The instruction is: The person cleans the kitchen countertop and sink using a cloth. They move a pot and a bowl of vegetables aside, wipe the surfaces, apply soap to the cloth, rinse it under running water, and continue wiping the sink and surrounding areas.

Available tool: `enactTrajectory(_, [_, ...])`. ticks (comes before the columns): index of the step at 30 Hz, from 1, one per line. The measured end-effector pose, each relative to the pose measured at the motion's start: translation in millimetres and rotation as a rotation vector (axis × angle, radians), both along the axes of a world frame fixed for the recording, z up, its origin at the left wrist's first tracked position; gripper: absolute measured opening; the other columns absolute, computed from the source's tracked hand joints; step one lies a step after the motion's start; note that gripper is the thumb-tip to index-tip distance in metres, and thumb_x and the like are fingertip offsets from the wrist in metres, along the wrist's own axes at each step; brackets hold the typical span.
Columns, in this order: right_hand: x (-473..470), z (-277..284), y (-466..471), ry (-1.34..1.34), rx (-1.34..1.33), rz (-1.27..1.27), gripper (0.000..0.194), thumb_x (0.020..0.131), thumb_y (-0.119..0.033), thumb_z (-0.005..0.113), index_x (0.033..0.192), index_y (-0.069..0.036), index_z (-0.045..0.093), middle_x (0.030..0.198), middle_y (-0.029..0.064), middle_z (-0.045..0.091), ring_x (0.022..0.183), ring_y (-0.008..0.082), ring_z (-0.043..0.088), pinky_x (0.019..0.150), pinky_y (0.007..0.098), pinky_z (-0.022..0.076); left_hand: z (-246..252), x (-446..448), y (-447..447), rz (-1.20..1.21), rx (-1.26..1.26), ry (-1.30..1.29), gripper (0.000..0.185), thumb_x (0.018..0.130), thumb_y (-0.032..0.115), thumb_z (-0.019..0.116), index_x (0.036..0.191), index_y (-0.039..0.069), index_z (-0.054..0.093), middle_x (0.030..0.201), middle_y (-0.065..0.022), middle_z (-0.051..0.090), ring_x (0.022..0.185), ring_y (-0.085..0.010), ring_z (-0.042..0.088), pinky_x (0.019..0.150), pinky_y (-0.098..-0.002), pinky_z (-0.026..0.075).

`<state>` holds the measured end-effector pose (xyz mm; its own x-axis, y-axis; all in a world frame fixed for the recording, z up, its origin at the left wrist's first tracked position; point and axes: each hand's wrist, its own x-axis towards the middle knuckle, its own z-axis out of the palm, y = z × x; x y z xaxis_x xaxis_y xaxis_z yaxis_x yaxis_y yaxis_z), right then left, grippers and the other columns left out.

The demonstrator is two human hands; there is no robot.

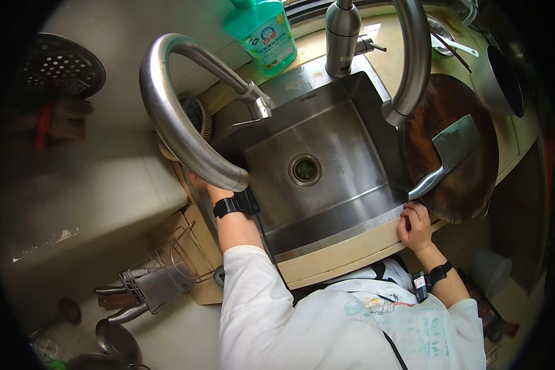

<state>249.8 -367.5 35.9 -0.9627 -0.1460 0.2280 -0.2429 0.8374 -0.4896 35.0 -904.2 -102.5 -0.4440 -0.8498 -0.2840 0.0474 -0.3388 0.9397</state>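
Note:
My left hand [198, 181] reaches over the left edge of the stainless steel sink [351, 162], mostly hidden behind the curved faucet spout [166, 101]; whether it holds something does not show. Curled fingers of my right hand [415, 225] rest at the sink's front rim, just below the handle of a cleaver [455, 141]. The cleaver lies on a round dark wooden cutting board [467, 189] at the right. A drain [305, 170] with green bits in it is in the sink floor. Left of the sink, a brush [204, 121] stands partly behind the spout.
A green detergent bottle [270, 44] and a metal soap dispenser or filter tap [343, 41] stand behind the sink. A second spout [409, 60] arches over its right side. A pan [495, 83] sits at the right. A wire rack [141, 286] holds knives at lower left.

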Motion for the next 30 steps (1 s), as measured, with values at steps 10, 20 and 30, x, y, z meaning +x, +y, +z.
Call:
enactTrajectory(10, [-2,2,-3,0.006,0.016,0.001,0.016,0.067,-0.001,0.061,0.083,-0.003,0.057,0.097,0.0148,0.057,0.091,0.0331,0.055,0.082,0.0388,0.0463,40,-3,25,-0.008,0.317,0.134,0.045,0.093,0.039,0.053,0.116,0.001,0.057,0.113,-0.0083,0.061,0.098,-0.0229,0.058,0.084,-0.0323,0.046])
enactTrajectory(20, [2,1,-4,-0.008,0.011,-0.004,0.016,0.067,-0.002,0.061,0.082,-0.003,0.057,0.096,0.0154,0.056,0.091,0.0341,0.054,0.082,0.0401,0.0461,-70,-21,-16,0.101,0.804,0.238,0.044,0.095,0.036,0.051,0.129,0.009,0.047,0.121,-0.0075,0.054,0.103,-0.0216,0.056,0.087,-0.0293,0.048])
enactTrajectory(30, [0,2,-4,0.007,0.052,0.021,0.016,0.067,-0.002,0.06,0.083,-0.003,0.056,0.096,0.0155,0.055,0.09,0.034,0.054,0.08,0.0396,0.0461,46,-19,28,0.202,0.336,0.167,0.031,0.095,0.029,0.056,0.114,0.004,0.059,0.1,-0.0002,0.062,0.086,-0.0122,0.055,0.07,-0.0235,0.043])
